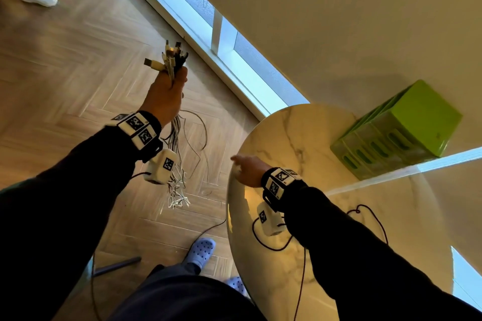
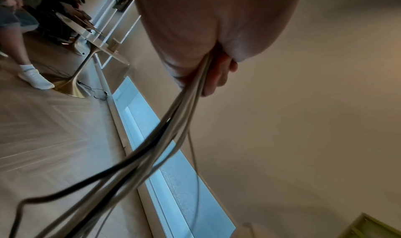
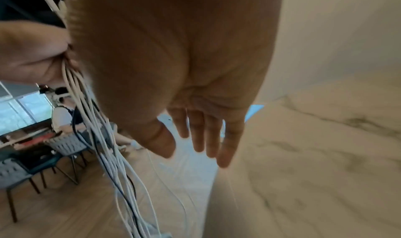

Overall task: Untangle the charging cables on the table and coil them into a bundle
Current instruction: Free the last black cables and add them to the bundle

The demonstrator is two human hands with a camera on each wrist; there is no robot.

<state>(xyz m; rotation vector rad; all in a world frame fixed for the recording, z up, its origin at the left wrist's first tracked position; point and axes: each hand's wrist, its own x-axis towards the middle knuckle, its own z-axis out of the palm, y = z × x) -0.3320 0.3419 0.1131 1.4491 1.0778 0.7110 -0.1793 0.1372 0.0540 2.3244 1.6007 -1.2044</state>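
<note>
clenched in my left hand [image 1: 167, 94] is the whole set of charging cables [image 1: 177, 154], fingers wrapped round them just below the plugs [image 1: 172, 57], which stick up above the fist in a cluster. i judge the hold is up there so the lengths hang straight and any leftover crossings fall out under their own weight. they dangle freely over the wooden floor [image 1: 65, 73], clear of the marble table [image 1: 326, 143], with the lower ends [image 1: 178, 200] loose near its edge. the strands run mostly side by side, so the untangling looks largely done and the coiling not yet begun.

my right hand [image 1: 247, 171] is spread and holds nothing; the right wrist view shows the fingers [image 3: 213, 135] straight and slightly apart over the table's near rim, just beside the hanging strands.

room is good: open floor under and left of the cables. the table edge is the one snag point, and the green file organiser [image 1: 399, 135] sits well away at the wall side.
</note>
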